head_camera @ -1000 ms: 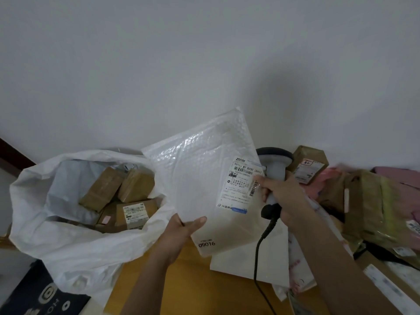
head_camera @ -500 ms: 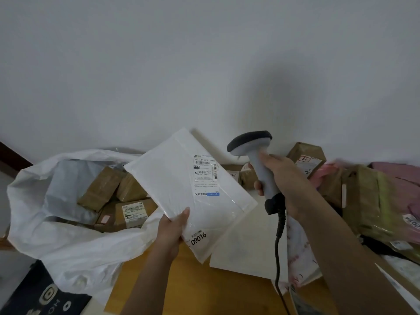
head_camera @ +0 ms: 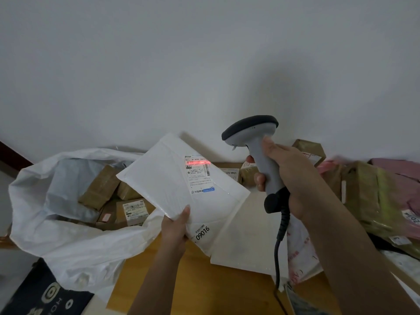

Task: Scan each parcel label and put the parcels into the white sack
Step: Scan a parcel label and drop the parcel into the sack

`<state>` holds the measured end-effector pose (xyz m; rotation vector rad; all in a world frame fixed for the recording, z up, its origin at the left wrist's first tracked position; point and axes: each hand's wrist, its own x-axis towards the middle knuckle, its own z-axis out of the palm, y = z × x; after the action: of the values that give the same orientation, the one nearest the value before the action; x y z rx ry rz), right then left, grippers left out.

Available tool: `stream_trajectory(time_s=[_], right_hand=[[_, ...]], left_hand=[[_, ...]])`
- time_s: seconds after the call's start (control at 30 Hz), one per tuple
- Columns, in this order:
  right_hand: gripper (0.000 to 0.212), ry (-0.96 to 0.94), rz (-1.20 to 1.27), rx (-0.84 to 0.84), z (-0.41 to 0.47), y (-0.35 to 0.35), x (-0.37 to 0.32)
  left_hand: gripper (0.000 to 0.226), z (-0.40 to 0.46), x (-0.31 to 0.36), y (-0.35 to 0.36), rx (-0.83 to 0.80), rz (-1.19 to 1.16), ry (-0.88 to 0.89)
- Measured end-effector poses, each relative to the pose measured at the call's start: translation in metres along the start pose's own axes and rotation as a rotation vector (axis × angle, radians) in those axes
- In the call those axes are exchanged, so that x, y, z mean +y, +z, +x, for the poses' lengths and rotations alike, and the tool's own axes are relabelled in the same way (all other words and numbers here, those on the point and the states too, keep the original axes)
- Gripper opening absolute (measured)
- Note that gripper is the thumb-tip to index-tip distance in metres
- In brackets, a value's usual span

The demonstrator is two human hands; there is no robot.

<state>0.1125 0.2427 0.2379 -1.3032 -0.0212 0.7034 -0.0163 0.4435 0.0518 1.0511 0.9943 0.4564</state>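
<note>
Left hand (head_camera: 175, 230): we pinch the white mailer (head_camera: 181, 189) by its near edge.
Right hand (head_camera: 293, 178): we grip the scanner (head_camera: 261, 153) (red beam on label (head_camera: 198, 173)).
Sack (head_camera: 75, 242): left, holding boxes.

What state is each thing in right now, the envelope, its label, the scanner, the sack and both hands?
White envelope: held up, tilted.
Label: facing up, red scan line across it.
Scanner: aimed at label, beam on.
White sack: open, boxes inside.
Left hand: pinches envelope's lower edge.
Right hand: grips scanner handle.

Sack (head_camera: 68, 242) left, boxes (head_camera: 131, 210) inside; mailer (head_camera: 172, 185) centre above table (head_camera: 204, 289); parcel pile (head_camera: 372, 196) right.
</note>
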Motion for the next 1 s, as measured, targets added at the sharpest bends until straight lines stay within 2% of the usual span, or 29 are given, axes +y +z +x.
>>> stream_trajectory(time_s=[0.23, 0.6, 1.0], right_hand=[[0.028, -0.006, 0.039, 0.014, -0.008, -0.001, -0.003], [0.033, -0.017, -0.004, 0.045, -0.008, -0.002, -0.003], [0.032, -0.033, -0.029, -0.015, 0.007, 0.009, 0.009]], left_hand=[[0.043, -0.001, -0.002, 0.005, 0.037, -0.012, -0.007], [0.044, -0.006, -0.002, 0.006, 0.024, 0.001, 0.015], [0.037, -0.007, 0.005, -0.002, 0.009, 0.029, 0.028]])
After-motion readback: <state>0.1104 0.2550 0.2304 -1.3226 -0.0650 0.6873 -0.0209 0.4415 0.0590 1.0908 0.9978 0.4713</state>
